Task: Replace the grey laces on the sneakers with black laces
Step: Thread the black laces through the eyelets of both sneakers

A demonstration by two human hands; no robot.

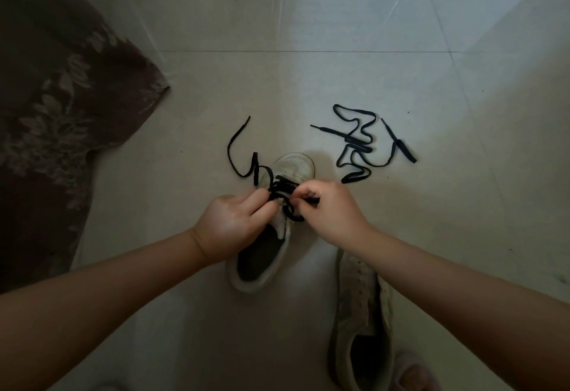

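While hands (234,224) lace, floor (308,20) spreads.

Pale tiled floor (308,20), floral fabric (55,97)

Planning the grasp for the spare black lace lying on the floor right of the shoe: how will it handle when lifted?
Probably very floppy: the loose black lace lies in irregular folds on the tiled floor, so it should droop from any single pinch point. Likely light, being thin and flat. Its overlapping loops may snag or drag along together; grabbing near a tip looks safer.
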